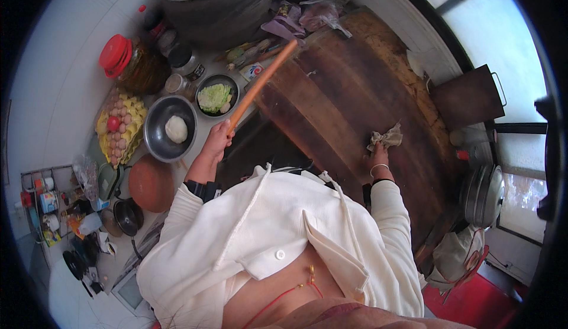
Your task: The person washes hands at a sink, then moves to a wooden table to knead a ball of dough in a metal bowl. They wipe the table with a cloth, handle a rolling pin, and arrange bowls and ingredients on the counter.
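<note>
My left hand [216, 140] grips the near end of a long wooden rolling pin [262, 83]. The pin slants away from me, its far end over the corner of a dark wooden board [337, 80]. On that board, to the right, my right hand [378, 157] is closed on a crumpled greyish cloth [386, 137]. Left of the pin stands a metal bowl [155, 139] with a pale ball of dough [176, 129] in it. Beside it a smaller bowl [236, 90] holds cut green cabbage [214, 97].
Egg trays [133, 139], a red-lidded jar [144, 69] and a large dark vat [217, 18] line the left and back. Plastic bags [321, 14] lie at the board's far corner. On the right are a cleaver-like dark panel with a handle [468, 93] and stacked steamer pots [481, 196].
</note>
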`<state>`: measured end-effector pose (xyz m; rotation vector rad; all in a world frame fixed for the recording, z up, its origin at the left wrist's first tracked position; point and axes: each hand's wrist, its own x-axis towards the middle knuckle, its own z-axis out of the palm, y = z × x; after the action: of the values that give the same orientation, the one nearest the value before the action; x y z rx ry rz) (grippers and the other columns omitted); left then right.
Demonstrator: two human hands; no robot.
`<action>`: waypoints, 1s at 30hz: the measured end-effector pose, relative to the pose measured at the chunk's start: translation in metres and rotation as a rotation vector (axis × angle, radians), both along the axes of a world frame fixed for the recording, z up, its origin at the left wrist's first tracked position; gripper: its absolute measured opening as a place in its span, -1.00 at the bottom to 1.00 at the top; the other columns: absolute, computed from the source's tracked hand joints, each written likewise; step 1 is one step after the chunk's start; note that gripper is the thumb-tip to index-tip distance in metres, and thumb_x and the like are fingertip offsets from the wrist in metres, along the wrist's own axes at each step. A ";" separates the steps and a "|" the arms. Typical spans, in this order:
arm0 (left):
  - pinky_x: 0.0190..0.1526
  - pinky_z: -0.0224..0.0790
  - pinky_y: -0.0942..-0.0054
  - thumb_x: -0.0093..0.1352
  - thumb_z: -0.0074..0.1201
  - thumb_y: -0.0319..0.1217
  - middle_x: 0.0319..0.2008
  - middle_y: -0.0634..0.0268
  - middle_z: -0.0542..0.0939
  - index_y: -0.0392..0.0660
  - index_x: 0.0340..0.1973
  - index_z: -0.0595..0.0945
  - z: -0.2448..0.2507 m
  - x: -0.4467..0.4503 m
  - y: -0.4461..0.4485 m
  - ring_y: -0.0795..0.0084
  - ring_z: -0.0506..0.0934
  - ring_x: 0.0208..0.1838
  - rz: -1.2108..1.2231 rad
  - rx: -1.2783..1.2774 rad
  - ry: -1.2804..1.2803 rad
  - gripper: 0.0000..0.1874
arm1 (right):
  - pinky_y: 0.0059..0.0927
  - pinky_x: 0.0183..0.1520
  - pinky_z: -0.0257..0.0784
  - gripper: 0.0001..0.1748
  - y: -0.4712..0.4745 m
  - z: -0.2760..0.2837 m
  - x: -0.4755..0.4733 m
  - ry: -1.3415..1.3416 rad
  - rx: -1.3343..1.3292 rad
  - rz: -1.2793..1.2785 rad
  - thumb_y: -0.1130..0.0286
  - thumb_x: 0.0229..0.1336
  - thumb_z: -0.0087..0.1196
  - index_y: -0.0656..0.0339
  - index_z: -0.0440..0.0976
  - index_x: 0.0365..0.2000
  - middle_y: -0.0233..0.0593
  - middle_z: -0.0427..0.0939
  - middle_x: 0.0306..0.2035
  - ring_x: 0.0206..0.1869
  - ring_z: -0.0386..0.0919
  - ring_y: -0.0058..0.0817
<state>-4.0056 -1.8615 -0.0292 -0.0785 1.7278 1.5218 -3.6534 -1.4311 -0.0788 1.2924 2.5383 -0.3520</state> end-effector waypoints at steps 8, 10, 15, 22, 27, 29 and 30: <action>-0.43 0.20 0.48 0.50 -0.17 -0.11 -0.57 0.43 0.42 -0.17 -0.31 0.55 -0.013 0.018 0.006 0.55 0.34 -0.50 -0.217 -0.308 0.395 -0.61 | -0.09 0.02 0.46 -0.62 0.006 -0.040 -0.006 0.186 -0.007 -0.279 0.26 -0.10 0.25 0.15 0.55 -0.19 -0.06 0.62 -0.18 -0.12 0.58 -0.01; -0.48 0.12 0.56 0.51 -0.19 -0.13 -0.58 0.47 0.39 -0.16 -0.30 0.53 -0.007 0.027 0.009 0.61 0.26 -0.55 -0.151 -0.139 0.265 -0.64 | -0.12 0.00 0.47 -0.67 0.007 -0.057 -0.012 0.435 -0.253 -0.358 0.28 -0.03 0.21 0.16 0.57 -0.21 -0.13 0.62 -0.19 -0.11 0.59 -0.10; -0.42 0.18 0.54 0.50 -0.16 -0.09 -0.54 0.45 0.40 -0.16 -0.28 0.54 0.018 0.039 0.036 0.61 0.29 -0.49 -0.187 -0.005 0.000 -0.61 | -0.25 -0.02 0.48 -0.70 -0.028 -0.029 -0.073 0.980 -1.275 -0.921 0.35 0.13 0.12 0.21 0.52 -0.11 -0.30 0.58 -0.15 -0.07 0.56 -0.34; -0.41 0.15 0.59 0.52 -0.21 -0.12 -0.49 0.47 0.37 -0.12 -0.24 0.50 0.039 0.077 0.122 0.65 0.23 -0.47 -0.490 0.113 0.236 -0.65 | -0.18 -0.10 0.56 -0.78 -0.148 0.093 -0.180 1.048 -1.744 -0.566 0.36 0.18 0.10 0.23 0.46 -0.18 -0.20 0.58 -0.20 -0.18 0.59 -0.28; -0.40 0.10 0.64 0.53 -0.24 -0.13 -0.50 0.51 0.35 -0.08 -0.30 0.48 0.057 0.090 0.136 0.67 0.22 -0.45 -0.542 0.210 0.119 -0.67 | -0.16 -0.17 0.57 -0.79 -0.167 0.112 -0.199 1.242 -1.872 -0.967 0.39 0.10 0.17 0.23 0.47 -0.25 -0.21 0.60 -0.36 -0.31 0.59 -0.25; -0.41 0.05 0.66 0.53 -0.25 -0.11 -0.51 0.53 0.32 -0.06 -0.28 0.47 0.063 0.089 0.129 0.68 0.20 -0.46 -0.591 0.248 0.081 -0.67 | -0.16 -0.15 0.57 -0.78 -0.161 0.112 -0.199 1.324 -1.807 -1.048 0.39 0.10 0.17 0.21 0.47 -0.24 -0.21 0.60 -0.34 -0.30 0.59 -0.25; -0.41 0.04 0.66 0.53 -0.26 -0.10 -0.51 0.53 0.32 -0.06 -0.28 0.46 0.066 0.089 0.126 0.68 0.19 -0.47 -0.602 0.273 0.076 -0.67 | -0.16 -0.11 0.55 -0.78 -0.156 0.112 -0.197 1.397 -1.699 -1.060 0.38 0.12 0.16 0.21 0.47 -0.22 -0.21 0.60 -0.32 -0.27 0.59 -0.25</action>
<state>-3.9163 -1.7358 0.0369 0.5943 1.4038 1.2900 -3.8507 -1.5869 0.0336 1.2724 0.3990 -3.2455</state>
